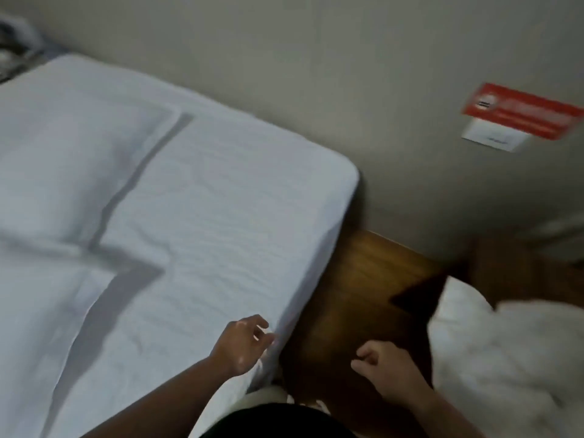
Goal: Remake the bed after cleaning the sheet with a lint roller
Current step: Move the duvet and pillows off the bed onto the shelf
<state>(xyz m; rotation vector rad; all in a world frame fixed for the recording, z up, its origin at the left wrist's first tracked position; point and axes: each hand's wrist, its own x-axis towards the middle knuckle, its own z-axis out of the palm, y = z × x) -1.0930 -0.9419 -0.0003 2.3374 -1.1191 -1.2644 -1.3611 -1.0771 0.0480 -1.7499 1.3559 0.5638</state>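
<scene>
Hovering hands [243, 343] [387, 371] (left at sheet [221, 216] edge)

Bed [221, 216] on my left, pillows [72, 159] lying on it; duvet [505, 358] heaped on the floor [354, 295] to my right; wall [316, 74] behind both.

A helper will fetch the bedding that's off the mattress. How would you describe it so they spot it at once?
Start at the bed, then cross the strip of wooden floor along its side. There, at the far right, sits a crumpled white duvet. Unlike the flat sheet and the pillows, it is a puffy heap off the mattress.
</scene>
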